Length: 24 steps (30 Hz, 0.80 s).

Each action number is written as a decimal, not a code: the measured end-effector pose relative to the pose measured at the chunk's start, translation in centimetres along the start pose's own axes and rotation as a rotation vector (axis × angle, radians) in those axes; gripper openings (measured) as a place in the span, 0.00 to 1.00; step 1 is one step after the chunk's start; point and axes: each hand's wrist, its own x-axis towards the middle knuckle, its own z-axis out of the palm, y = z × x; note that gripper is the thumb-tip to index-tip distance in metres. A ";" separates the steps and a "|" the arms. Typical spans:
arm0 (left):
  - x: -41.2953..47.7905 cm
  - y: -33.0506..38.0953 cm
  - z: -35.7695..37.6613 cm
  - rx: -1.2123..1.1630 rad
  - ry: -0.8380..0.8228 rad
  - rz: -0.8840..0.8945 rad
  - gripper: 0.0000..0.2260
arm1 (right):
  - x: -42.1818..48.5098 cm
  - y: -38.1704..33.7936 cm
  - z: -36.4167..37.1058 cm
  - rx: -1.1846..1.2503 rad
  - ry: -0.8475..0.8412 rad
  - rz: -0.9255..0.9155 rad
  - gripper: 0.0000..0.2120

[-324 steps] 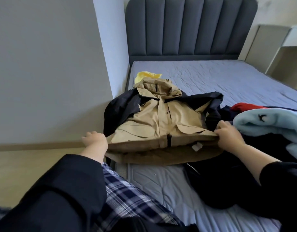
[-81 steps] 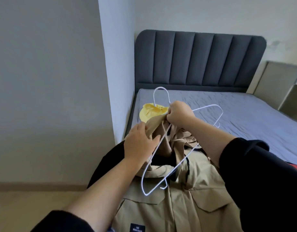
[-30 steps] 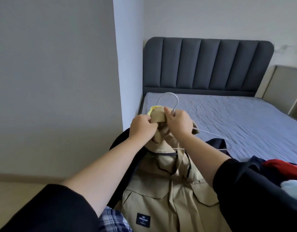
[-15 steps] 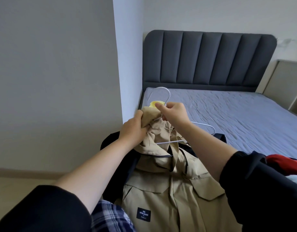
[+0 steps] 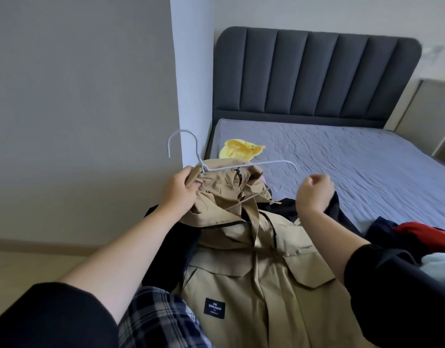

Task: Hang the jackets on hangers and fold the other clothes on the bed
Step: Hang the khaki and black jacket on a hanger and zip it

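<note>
The only writing you can see sits on a small black patch (image 5: 214,308) on the front of the tan jacket (image 5: 261,280), low on the side nearest you. Its white capitals run in two lines, which seem to read "CHIC" over "CASUAL FASHION". A finer line beneath them is too small for you to make out.

- A plain grey wall (image 5: 78,96) stood to my left, ending in a white projecting corner (image 5: 191,71).
- A pale wooden floor (image 5: 28,267) ran below it, edged by a beige skirting strip (image 5: 40,243).
- Ahead of me, a dark grey padded headboard with vertical channels (image 5: 316,76) rose behind the grey-blue quilted mattress (image 5: 367,159).
- A beige cabinet panel (image 5: 429,109) stood at the far right, in soft, even light.
</note>
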 end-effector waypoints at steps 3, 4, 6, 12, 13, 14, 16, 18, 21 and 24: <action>0.1 -0.3 0.0 -0.099 0.026 -0.046 0.16 | -0.2 3.3 2.0 0.005 -0.281 0.272 0.09; 0.1 -0.2 0.1 -0.125 0.024 -0.053 0.18 | -0.7 3.7 2.8 0.039 -0.362 0.308 0.10; 0.0 -0.2 0.2 -0.155 0.020 -0.053 0.19 | -1.5 3.6 4.4 0.040 -0.432 0.226 0.12; -0.6 -0.1 0.1 -0.233 0.008 0.007 0.19 | -1.7 1.3 7.4 -0.033 -0.592 0.242 0.11; -0.6 0.0 0.1 -0.243 0.007 0.015 0.19 | -1.8 1.5 7.9 -0.085 -0.644 0.292 0.14; -0.7 0.0 0.2 -0.251 0.006 0.020 0.19 | -1.9 1.8 8.4 -0.145 -0.695 0.327 0.18; -0.7 -0.1 0.3 -0.271 0.002 0.013 0.19 | -2.5 2.3 9.2 -0.214 -0.818 0.397 0.26; -0.6 -0.3 0.4 -0.290 0.005 0.004 0.19 | -2.9 2.9 9.7 -0.221 -0.927 0.494 0.30; -0.5 -0.3 0.6 -0.315 0.014 0.011 0.20 | -2.9 4.5 9.6 -0.223 -0.885 0.540 0.24; -0.5 -0.3 0.8 -0.330 -0.017 0.028 0.20 | -3.0 6.0 9.1 0.034 -0.755 0.751 0.11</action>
